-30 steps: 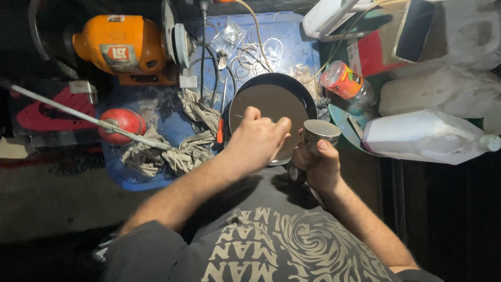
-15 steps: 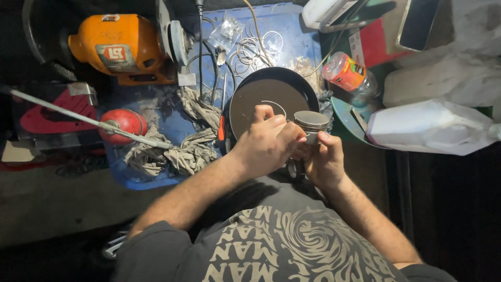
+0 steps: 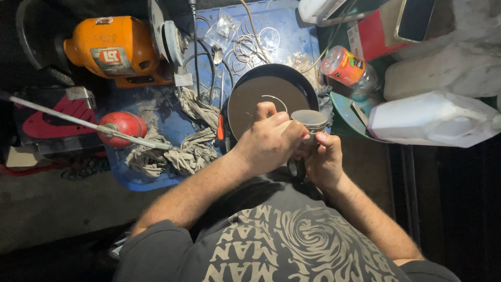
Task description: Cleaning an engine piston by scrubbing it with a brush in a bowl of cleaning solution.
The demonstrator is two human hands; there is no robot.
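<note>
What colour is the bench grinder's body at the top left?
Orange, with dark grey wheel guards; the bench grinder shows plainly in the head view.

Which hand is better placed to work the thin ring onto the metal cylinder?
Probably the left hand: its fingers sit over the top of the metal cylinder, by the thin ring. The right hand grips the cylinder from below, steadying it.

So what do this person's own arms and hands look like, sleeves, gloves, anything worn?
Both the left hand and the right hand are bare: no gloves, and no rings or watch that I can make out. The forearms are uncovered too. Short dark grey sleeves belong to a T-shirt with pale lettering and a swirl print.
</note>
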